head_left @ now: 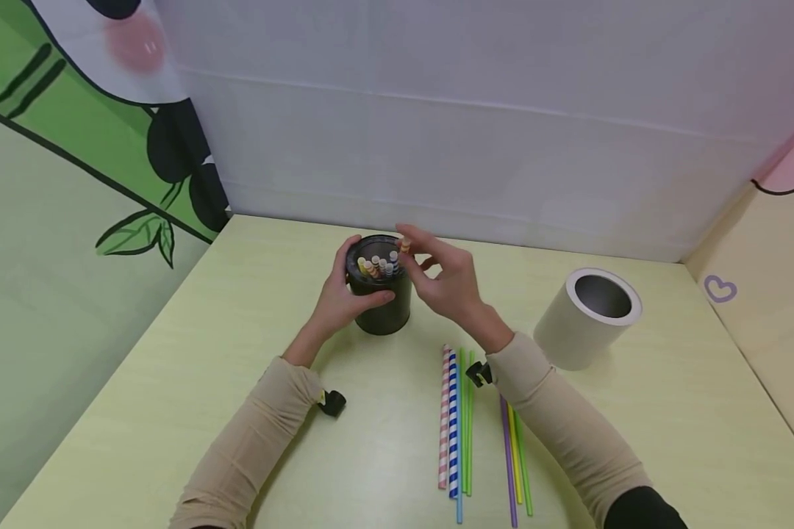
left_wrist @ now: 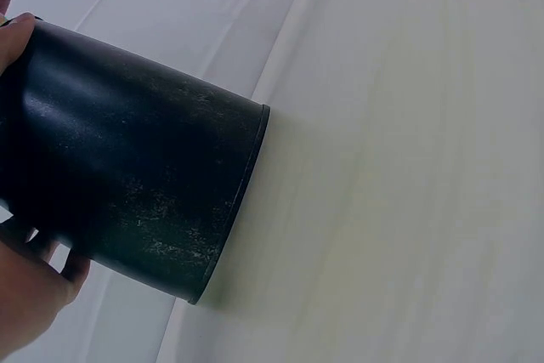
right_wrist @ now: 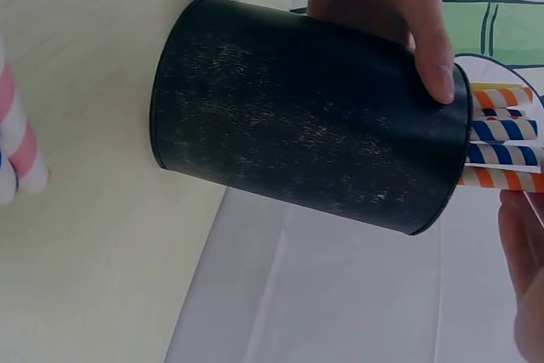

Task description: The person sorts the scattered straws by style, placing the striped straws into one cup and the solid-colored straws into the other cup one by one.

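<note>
My left hand grips a black cylindrical holder at its upper part, fingers on the far side and thumb across the front. Several striped paper straws stand inside, their ends showing above the rim. With thumb and fingertips, my right hand pinches an orange-and-white striped straw at the right side of the rim. That straw's lower part is hidden inside the holder. In the left wrist view, the scuffed wall of the black holder fills the left side.
A white cylinder with a dark hollow inside stands to the right. Nearer me lie a pink-striped straw, a blue-striped straw and green straws. Purple and yellow straws lie beside my right forearm. A printed cloth wall backs the table.
</note>
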Demonstrator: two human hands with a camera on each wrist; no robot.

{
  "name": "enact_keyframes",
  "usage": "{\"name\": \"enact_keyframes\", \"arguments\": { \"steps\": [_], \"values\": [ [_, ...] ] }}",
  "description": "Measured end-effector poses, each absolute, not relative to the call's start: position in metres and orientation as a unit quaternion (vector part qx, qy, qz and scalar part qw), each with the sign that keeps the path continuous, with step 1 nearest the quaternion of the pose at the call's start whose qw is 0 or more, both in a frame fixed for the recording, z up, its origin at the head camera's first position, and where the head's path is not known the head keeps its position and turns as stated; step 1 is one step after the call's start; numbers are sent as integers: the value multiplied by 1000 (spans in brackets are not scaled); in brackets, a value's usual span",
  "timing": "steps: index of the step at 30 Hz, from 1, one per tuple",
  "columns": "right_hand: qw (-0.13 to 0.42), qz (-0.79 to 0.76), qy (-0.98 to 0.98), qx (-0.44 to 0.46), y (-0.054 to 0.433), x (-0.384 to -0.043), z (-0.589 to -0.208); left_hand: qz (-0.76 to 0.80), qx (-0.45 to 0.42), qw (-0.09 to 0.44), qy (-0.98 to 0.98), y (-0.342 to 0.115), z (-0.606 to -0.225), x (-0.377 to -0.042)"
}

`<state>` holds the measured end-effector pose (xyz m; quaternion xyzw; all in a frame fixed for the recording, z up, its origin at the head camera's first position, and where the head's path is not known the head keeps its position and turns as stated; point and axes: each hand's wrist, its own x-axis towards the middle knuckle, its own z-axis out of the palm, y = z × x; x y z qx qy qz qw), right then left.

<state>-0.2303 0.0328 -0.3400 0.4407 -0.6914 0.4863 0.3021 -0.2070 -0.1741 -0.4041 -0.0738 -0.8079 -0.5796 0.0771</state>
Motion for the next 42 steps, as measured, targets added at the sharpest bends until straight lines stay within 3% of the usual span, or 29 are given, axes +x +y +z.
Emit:
{"name": "enact_keyframes", "arguments": {
  "steps": [20,28,42],
  "values": [
    [222,438,-759,427,35,-234,-358,-571,-75,71,-814,-171,-395,-202],
    [226,432,-761,428,41,-233,-358,-572,-74,70,-814,-164,-374,-188],
    [221,418,-782,406,73,-220,-363,-573,-63,70,-814,-163,-375,-189]
  ]
}}
